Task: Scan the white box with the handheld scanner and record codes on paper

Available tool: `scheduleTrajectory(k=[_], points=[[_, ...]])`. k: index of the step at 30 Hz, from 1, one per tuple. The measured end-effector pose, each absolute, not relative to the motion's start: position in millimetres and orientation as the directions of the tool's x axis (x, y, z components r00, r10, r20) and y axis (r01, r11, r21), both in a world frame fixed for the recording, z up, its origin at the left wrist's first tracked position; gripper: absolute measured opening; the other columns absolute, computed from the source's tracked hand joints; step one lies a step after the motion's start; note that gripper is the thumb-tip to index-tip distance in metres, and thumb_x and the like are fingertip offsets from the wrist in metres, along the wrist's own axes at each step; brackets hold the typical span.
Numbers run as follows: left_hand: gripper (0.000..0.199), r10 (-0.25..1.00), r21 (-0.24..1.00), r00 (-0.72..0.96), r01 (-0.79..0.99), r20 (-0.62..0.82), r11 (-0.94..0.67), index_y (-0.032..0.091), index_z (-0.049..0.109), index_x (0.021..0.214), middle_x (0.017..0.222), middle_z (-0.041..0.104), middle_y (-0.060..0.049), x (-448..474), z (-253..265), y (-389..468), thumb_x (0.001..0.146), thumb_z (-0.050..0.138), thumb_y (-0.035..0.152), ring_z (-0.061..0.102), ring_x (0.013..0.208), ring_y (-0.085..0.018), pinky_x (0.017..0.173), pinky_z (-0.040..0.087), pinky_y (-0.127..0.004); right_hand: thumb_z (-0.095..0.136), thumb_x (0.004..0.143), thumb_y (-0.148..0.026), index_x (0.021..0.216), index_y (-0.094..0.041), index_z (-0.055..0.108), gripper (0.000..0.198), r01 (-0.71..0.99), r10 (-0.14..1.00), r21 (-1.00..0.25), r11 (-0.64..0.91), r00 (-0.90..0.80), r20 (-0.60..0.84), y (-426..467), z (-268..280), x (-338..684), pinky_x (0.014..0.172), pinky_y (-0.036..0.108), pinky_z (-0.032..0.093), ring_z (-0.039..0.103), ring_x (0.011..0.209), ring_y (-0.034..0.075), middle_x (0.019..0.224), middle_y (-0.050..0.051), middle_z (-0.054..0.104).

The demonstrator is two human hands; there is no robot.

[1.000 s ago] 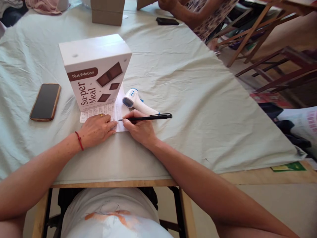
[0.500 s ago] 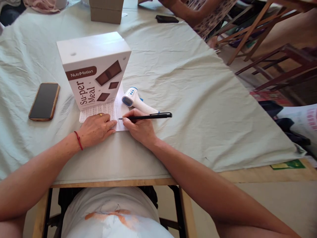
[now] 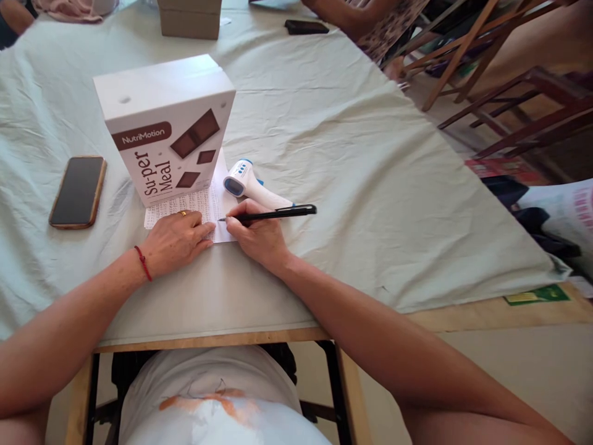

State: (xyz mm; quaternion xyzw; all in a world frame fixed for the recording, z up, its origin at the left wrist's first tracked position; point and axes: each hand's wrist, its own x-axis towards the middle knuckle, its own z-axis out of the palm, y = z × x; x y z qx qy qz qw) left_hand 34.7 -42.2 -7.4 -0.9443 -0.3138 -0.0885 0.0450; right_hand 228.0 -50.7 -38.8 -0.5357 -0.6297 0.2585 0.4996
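Note:
In my right hand (image 3: pixel 259 235) is a black pen (image 3: pixel 282 212), its tip on or just over a white paper (image 3: pixel 227 201). My left hand (image 3: pixel 178 240) lies flat on the paper's printed part (image 3: pixel 185 206), fingers stretched toward the pen tip. Behind the left hand a white NutriMotion Su-per Meal box (image 3: pixel 162 86) stands upright on the sheet and hides part of it. Close behind my right hand rests a white and blue infrared thermometer (image 3: pixel 252 185). A phone (image 3: pixel 78 191) in a brown case lies dark-screened left of the box.
A cloth (image 3: pixel 352 185) covers the table. Toward the far side stand a cardboard box (image 3: pixel 189 18) and a black object (image 3: pixel 306 27), near another person's arm (image 3: pixel 345 18). Wooden chairs (image 3: pixel 519 111) stand at the right.
The view has shifted slightly, so the things on the table appear a little further left. Both hands keep their places on the paper, and the pen stays in my right hand.

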Motion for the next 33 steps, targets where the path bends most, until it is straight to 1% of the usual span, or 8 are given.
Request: scheduleTrajectory(k=[4,10,15,19,25,33], points=[[0.020,0.578,-0.040,0.790,0.597,0.206,-0.801,0.017,0.066,0.102,0.083,0.062,-0.005,35.0,-6.7,-41.8,0.097,0.053,0.032,0.057,0.073,-0.019,0.059,0.039,-0.030,0.056,0.072,-0.027,0.064,-0.022,0.055,0.010,0.390,0.934,-0.878,0.275,0.108,0.341,-50.4,-39.4,229.1,0.052,0.028,0.044,0.048,0.053,0.013,0.057,-0.003,0.054],[0.023,0.560,-0.074,0.799,0.585,0.218,-0.807,0.017,0.065,0.105,0.082,0.061,-0.005,35.4,-8.0,-42.4,0.097,0.051,0.033,0.057,0.073,-0.019,0.062,0.041,-0.031,0.056,0.073,-0.024,0.066,-0.022,0.056,0.008,0.416,0.939,-0.865,0.281,0.066,0.337,-49.8,-40.5,231.7,0.054,0.030,0.046,0.050,0.055,0.013,0.059,-0.002,0.056],[0.023,0.558,-0.072,0.799,0.584,0.223,-0.808,0.017,0.066,0.105,0.082,0.061,-0.005,34.7,-10.1,-41.5,0.097,0.050,0.033,0.057,0.072,-0.019,0.062,0.042,-0.032,0.056,0.074,-0.024,0.066,-0.022,0.055,0.009,0.423,0.935,-0.858,0.292,0.061,0.348,-50.5,-40.5,231.4,0.052,0.029,0.045,0.048,0.054,0.013,0.059,-0.003,0.057],[0.025,0.552,-0.070,0.801,0.580,0.234,-0.812,0.017,0.066,0.109,0.083,0.062,-0.005,34.8,-10.5,-40.7,0.097,0.051,0.033,0.057,0.072,-0.020,0.062,0.042,-0.032,0.057,0.074,-0.024,0.065,-0.022,0.055,0.009,0.419,0.932,-0.857,0.299,0.066,0.357,-50.5,-40.3,231.0,0.050,0.028,0.044,0.048,0.053,0.013,0.057,-0.003,0.056],[0.024,0.553,-0.071,0.801,0.580,0.228,-0.811,0.016,0.066,0.105,0.082,0.061,-0.005,35.1,-9.4,-41.0,0.098,0.050,0.033,0.057,0.072,-0.020,0.062,0.042,-0.032,0.057,0.074,-0.022,0.065,-0.022,0.055,0.009,0.415,0.935,-0.860,0.299,0.052,0.350,-50.6,-39.0,231.0,0.050,0.028,0.043,0.046,0.052,0.012,0.058,-0.003,0.056],[0.024,0.562,-0.069,0.799,0.586,0.211,-0.807,0.017,0.066,0.107,0.083,0.062,-0.005,34.4,-8.9,-40.6,0.097,0.052,0.033,0.058,0.073,-0.020,0.063,0.042,-0.032,0.057,0.073,-0.024,0.064,-0.022,0.056,0.009,0.409,0.949,-0.878,0.247,0.082,0.305,-52.0,-36.8,229.8,0.049,0.027,0.043,0.046,0.052,0.012,0.057,-0.003,0.055]])
